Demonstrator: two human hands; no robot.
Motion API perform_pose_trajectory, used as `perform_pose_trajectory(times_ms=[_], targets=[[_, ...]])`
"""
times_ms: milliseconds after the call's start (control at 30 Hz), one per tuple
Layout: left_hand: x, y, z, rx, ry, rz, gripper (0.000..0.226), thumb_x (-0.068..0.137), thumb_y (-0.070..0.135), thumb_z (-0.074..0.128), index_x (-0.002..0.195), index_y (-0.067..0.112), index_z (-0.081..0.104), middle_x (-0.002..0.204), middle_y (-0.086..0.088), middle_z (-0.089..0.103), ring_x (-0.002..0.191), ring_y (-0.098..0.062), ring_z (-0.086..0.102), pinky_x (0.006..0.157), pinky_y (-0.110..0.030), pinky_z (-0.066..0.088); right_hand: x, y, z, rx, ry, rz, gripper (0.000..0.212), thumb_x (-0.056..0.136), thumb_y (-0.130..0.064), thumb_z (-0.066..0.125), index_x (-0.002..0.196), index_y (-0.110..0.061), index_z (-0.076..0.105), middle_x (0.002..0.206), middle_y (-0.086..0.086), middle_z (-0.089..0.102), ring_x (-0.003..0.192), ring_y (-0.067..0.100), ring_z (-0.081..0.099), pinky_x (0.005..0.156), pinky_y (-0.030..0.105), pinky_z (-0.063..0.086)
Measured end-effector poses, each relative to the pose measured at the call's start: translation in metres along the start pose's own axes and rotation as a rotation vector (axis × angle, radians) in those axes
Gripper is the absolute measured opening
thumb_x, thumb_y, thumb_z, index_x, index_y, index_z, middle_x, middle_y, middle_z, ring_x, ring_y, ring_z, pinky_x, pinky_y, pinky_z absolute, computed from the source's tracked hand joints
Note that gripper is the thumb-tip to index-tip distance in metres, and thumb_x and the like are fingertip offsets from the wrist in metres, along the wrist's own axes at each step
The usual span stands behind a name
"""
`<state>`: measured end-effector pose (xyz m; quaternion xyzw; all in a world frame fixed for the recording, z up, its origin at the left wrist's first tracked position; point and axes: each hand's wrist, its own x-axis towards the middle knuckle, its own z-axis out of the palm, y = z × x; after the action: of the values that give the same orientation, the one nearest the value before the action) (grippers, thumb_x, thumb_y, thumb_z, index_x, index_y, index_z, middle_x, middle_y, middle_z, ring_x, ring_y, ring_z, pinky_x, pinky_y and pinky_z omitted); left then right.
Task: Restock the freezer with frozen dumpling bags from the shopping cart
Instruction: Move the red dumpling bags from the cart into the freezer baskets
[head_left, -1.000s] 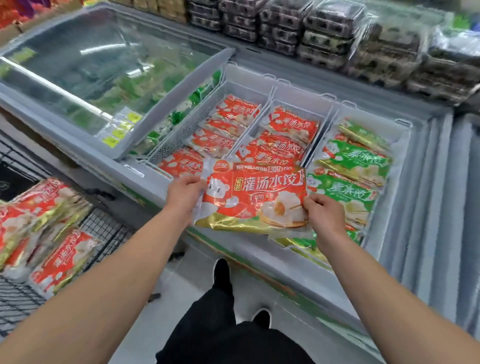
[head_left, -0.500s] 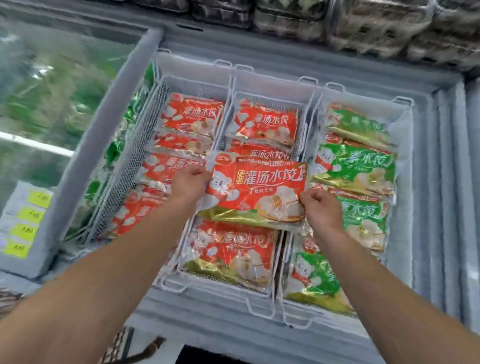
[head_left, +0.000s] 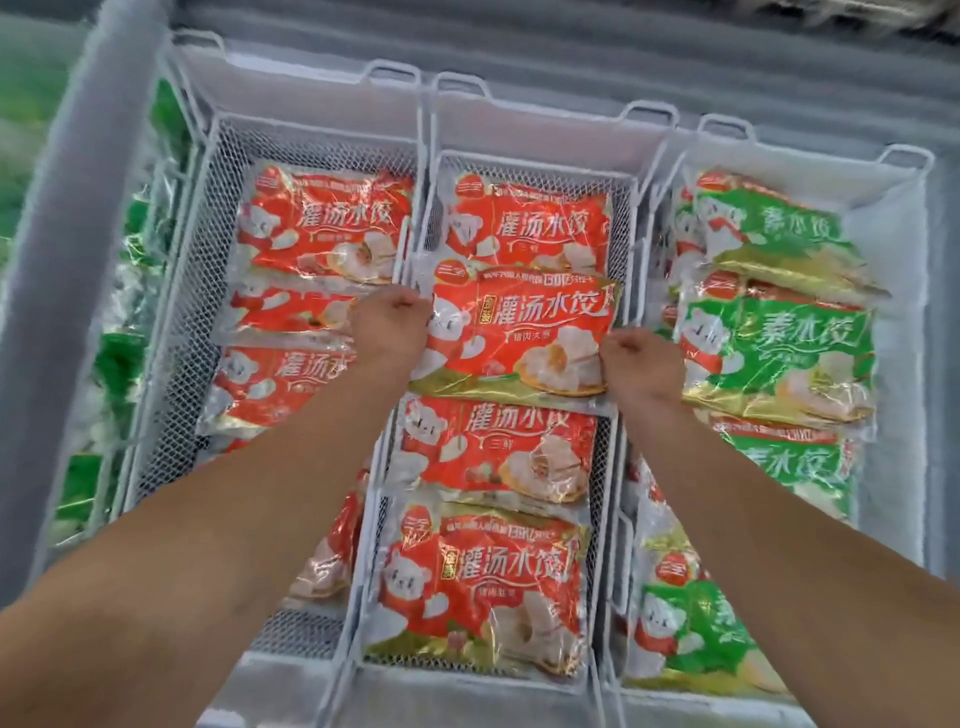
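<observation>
A red dumpling bag (head_left: 519, 332) with a gold lower edge hangs flat over the middle wire basket (head_left: 530, 161) of the open freezer. My left hand (head_left: 389, 327) grips its left edge and my right hand (head_left: 641, 364) pinches its right edge. The bag lies above other red bags (head_left: 498, 447) stacked in that basket. The shopping cart is out of view.
The left basket (head_left: 218, 166) holds more red bags (head_left: 322, 228). Green dumpling bags (head_left: 779, 338) fill the right basket (head_left: 904, 171). The freezer's frosted grey wall (head_left: 623, 57) runs along the back, and a sliding glass lid frame (head_left: 62, 234) borders the left.
Both hands carried the red bag from the freezer's front rim forward over the middle basket and lower toward the stacked bags. The cart and floor have left the view.
</observation>
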<state>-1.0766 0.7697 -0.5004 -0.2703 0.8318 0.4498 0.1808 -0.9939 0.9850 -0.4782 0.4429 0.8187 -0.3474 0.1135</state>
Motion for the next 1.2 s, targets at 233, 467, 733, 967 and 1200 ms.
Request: perform_pose_trajectory(times_ms=[233, 467, 733, 967, 1200], targets=[[0.01, 0.0, 0.015, 0.084, -0.12, -0.004, 0.044, 0.091, 0.017, 0.06, 0.134, 0.011, 0.059, 0.133, -0.006, 0.062, 0.119, -0.025, 0.059, 0.105, -0.037, 0.047, 0.015, 0.006, 0.007, -0.018, -0.037, 0.064, 0.033, 0.095, -0.014, 0.052, 0.125, -0.015, 0.064, 0.123, 0.006, 0.067, 0.111, 0.026, 0.062, 0.087, 0.026, 0.044], [-0.033, -0.005, -0.01, 0.225, -0.208, 0.115, 0.058, 0.097, 0.027, 0.057, 0.151, 0.014, 0.037, 0.154, -0.006, 0.041, 0.139, -0.026, 0.041, 0.109, -0.032, 0.035, -0.028, 0.015, -0.014, -0.076, -0.184, -0.106, 0.04, 0.094, -0.018, 0.056, 0.133, -0.01, 0.054, 0.123, 0.005, 0.058, 0.105, 0.019, 0.054, 0.086, 0.027, 0.043], [-0.139, -0.037, -0.061, 0.111, -0.161, 0.172, 0.055, 0.09, 0.03, 0.066, 0.139, 0.008, 0.053, 0.14, -0.009, 0.057, 0.129, -0.027, 0.053, 0.108, -0.033, 0.039, -0.113, 0.034, -0.048, -0.142, -0.286, -0.327, 0.049, 0.093, -0.026, 0.059, 0.138, -0.01, 0.05, 0.139, 0.009, 0.054, 0.12, 0.026, 0.055, 0.091, 0.026, 0.04], [-0.258, -0.098, -0.093, 0.03, -0.06, 0.162, 0.053, 0.092, 0.031, 0.065, 0.14, 0.014, 0.052, 0.135, -0.002, 0.059, 0.124, -0.02, 0.055, 0.111, -0.038, 0.04, -0.203, 0.077, -0.075, -0.176, -0.383, -0.571, 0.049, 0.094, -0.029, 0.059, 0.139, -0.012, 0.049, 0.136, 0.006, 0.056, 0.117, 0.025, 0.056, 0.087, 0.026, 0.042], [-0.382, -0.164, -0.138, -0.064, 0.175, 0.145, 0.037, 0.089, 0.032, 0.069, 0.124, 0.021, 0.064, 0.122, 0.001, 0.066, 0.113, -0.015, 0.061, 0.093, -0.024, 0.042, -0.297, 0.113, -0.079, -0.283, -0.515, -0.843, 0.05, 0.091, -0.03, 0.058, 0.137, -0.012, 0.052, 0.136, 0.007, 0.056, 0.114, 0.025, 0.057, 0.085, 0.03, 0.044]])
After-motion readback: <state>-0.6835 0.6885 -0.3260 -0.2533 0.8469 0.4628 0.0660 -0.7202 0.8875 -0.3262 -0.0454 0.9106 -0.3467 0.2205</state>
